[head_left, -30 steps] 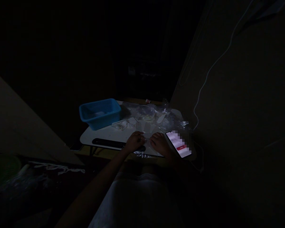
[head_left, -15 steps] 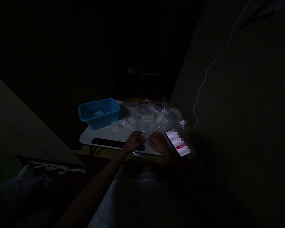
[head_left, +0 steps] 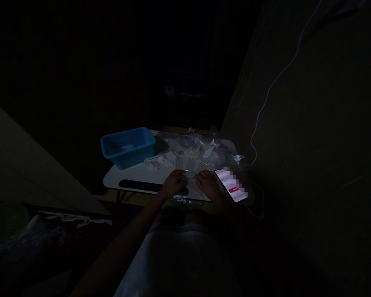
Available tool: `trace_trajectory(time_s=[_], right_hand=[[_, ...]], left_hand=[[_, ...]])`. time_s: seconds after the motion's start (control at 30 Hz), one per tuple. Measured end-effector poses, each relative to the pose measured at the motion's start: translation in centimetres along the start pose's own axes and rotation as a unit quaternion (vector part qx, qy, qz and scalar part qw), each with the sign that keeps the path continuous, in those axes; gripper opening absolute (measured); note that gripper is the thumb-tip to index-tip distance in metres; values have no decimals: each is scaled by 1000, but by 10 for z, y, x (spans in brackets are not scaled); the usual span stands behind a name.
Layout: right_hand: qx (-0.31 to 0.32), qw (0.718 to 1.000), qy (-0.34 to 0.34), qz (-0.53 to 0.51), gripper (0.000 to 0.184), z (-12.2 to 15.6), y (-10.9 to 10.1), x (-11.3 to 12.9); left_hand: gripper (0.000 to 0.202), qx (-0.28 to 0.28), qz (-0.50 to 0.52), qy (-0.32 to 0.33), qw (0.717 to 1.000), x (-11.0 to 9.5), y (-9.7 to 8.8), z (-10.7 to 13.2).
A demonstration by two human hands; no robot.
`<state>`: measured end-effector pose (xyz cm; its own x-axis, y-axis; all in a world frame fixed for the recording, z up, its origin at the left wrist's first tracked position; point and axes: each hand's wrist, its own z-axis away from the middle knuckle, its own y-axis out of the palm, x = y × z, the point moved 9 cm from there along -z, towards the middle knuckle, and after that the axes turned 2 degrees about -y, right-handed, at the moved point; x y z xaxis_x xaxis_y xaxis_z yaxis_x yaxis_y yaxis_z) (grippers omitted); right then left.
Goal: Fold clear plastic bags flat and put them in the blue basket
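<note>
the room is dark, and most of the light falls on a small white table (head_left: 136, 175) with rounded corners. the left hand (head_left: 175, 182) is at its near edge, palm down, fingers bent and pointing toward the right hand (head_left: 206, 182), which mirrors it a small gap away. the fingers of both look partly curled; it is too dim to tell whether either is closed on anything. clear film (head_left: 191, 176) lies between and just beyond the hands, on the table, and a shiny crumpled bit (head_left: 181, 199) of plastic shows below the left wrist at the table's front edge. a black bar (head_left: 139, 185) runs along that edge, passing under the left hand, with its right end showing beside it. the phone (head_left: 228, 183), screen lit, lies slantwise just right of the right hand, part of it blurred out. beyond the hands, small pale packets (head_left: 159, 161) lie near the blue tub (head_left: 128, 148), which stands at the table's left; something pale inside it is too dark to name. clear bags (head_left: 200, 144) are heaped across the far right side. a white cord (head_left: 270, 88) hangs along the wall at right.
</note>
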<state>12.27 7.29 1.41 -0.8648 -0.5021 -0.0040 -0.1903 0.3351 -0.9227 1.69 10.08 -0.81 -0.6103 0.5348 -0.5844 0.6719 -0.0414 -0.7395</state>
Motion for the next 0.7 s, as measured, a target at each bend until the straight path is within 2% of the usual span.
trace_trajectory(time_s=[0.27,0.53,0.7], right_hand=[[-4,1000,8,-6,17,-1,0,-1],[-75,995,3,-70,18,8,-12,-4],[-42,997,-34,-62,17,9,-3,1]], left_hand=[[12,7,-7,-1,1000,-2,0,0],[13,4,-16,-10,1000,-3,-2,1],[13,6,-15,-4,1000,-4,-2,1]])
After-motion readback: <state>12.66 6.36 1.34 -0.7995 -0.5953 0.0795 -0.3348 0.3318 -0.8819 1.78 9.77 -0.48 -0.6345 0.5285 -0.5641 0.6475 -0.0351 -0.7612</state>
